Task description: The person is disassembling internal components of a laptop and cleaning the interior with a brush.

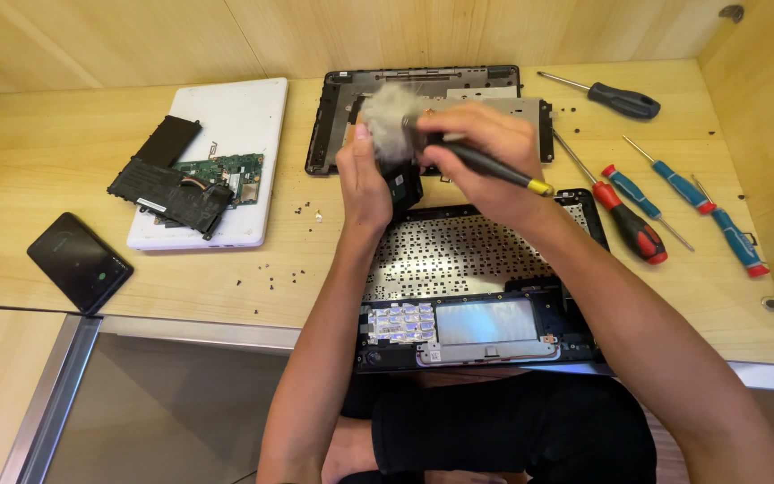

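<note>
Resting closest to the viewer, just below the two hands, an opened laptop base [481,296] is lying upside down with the back of its keyboard and its touchpad plate showing, so the stripping-down looks well advanced. Above the hands, a black bottom cover [333,116] is leaning flat on the wooden desk [47,161], and well off to the left of the grip a white laptop lid [244,108] is carrying a removed battery [167,184] and a green circuit board [235,175]. Loose black screws [270,278] are dotting the desk left of the grip, and they are still to be gathered or refitted, as far as one can judge. The right hand [485,152] is closing its fingers tightly around the dark handle of a brush [459,148], whose long axis is running from lower right, where a yellow tip is poking out, up to the left, where the grey bristles are pointing and blurring. The left hand [365,179] is pinching a small black part [402,188] beneath those bristles, thumb pressing against fingers. Right of the grip, five screwdrivers [638,229] are lying spread out, and far to the left a dark phone [78,262] is sitting near the desk edge. Cleaning appears to be underway, with reassembly not yet started.
</note>
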